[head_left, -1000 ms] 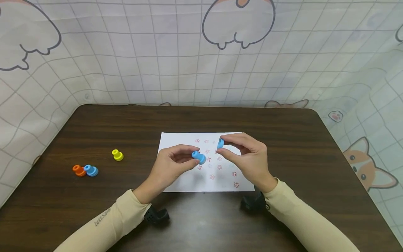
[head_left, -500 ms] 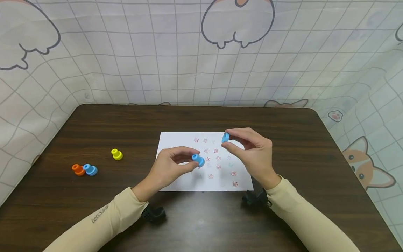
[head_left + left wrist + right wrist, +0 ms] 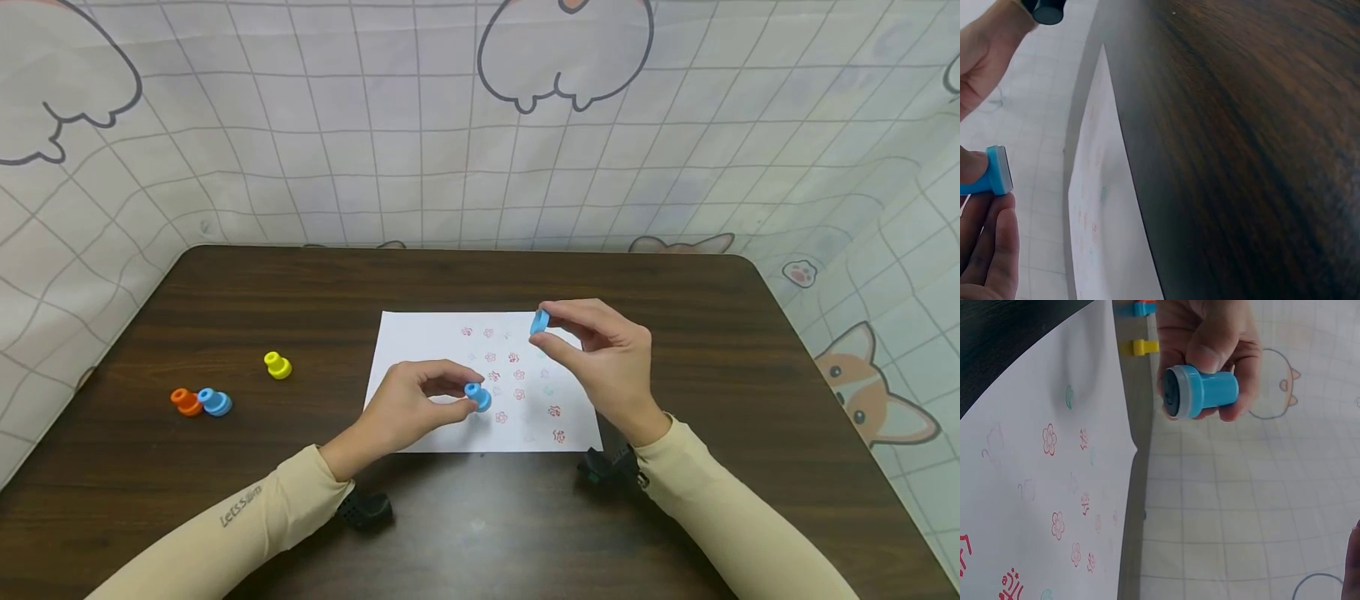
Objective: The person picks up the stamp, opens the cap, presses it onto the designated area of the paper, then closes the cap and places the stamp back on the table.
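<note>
Above the sheet of paper (image 3: 442, 437), my left hand (image 3: 405, 408) pinches a blue stamp (image 3: 477, 397) between thumb and fingers. Its dark stamping face is uncovered and tilted in the right wrist view, where the stamp (image 3: 1207, 390) shows its full side. Farther right and higher, my right hand (image 3: 611, 358) pinches a small blue cap (image 3: 540, 322) between thumb and fingertips. Stamp and cap are apart. Red flowers, red characters and faint bluish prints mark the paper. Only a sliver of my right hand (image 3: 1352, 565) enters the right wrist view.
An orange stamp (image 3: 185, 402) and another blue stamp (image 3: 215, 402) stand side by side on the dark wooden table (image 3: 300, 292), at the left. A yellow stamp (image 3: 277, 365) stands nearer the paper. A patterned curtain (image 3: 420, 167) surrounds the table's back and sides.
My right hand has moved right and slightly up with the cap, away from the stamp. My left hand has come down a little over the paper, still holding the blue stamp.
</note>
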Demonstrator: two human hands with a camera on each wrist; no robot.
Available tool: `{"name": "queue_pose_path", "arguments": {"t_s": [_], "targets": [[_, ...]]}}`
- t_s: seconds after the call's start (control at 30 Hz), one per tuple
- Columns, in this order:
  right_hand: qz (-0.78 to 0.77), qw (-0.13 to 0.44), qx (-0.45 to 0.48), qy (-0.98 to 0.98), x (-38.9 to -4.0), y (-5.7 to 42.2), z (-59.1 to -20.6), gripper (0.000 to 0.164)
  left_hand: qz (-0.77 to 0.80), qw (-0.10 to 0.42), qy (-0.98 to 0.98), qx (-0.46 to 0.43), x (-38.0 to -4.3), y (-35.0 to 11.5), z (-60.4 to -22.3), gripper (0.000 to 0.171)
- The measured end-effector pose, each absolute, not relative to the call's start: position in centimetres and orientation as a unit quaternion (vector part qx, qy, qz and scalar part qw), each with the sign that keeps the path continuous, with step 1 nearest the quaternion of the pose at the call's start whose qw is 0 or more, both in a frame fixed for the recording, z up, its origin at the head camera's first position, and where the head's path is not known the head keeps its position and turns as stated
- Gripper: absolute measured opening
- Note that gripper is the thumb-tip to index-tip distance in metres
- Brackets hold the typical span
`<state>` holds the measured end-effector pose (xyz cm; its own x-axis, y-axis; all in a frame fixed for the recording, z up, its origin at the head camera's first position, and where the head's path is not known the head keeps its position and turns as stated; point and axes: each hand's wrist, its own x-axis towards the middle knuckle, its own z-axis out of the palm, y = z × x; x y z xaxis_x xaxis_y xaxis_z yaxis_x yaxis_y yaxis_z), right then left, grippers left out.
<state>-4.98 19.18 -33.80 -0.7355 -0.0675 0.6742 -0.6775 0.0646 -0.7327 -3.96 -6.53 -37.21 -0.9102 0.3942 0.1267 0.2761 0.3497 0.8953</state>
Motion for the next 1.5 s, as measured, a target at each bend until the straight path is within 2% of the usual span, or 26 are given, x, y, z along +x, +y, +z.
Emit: {"name": "queue_pose_path", "arguments": {"t_s": [0.8,1.5], "targets": [[0.650,0.241,0.292,-0.658,-5.2,19.4,-33.6,0.038,0.438,0.063,0.845,0.299,-3.6,-4.6,-37.4,0.020],[0.650,0.243,0.292,-0.659,-5.3,19.8,-33.1,0.037,0.394,0.079,0.858,0.320,-3.9,-3.5,-37.7,0.020]]}}
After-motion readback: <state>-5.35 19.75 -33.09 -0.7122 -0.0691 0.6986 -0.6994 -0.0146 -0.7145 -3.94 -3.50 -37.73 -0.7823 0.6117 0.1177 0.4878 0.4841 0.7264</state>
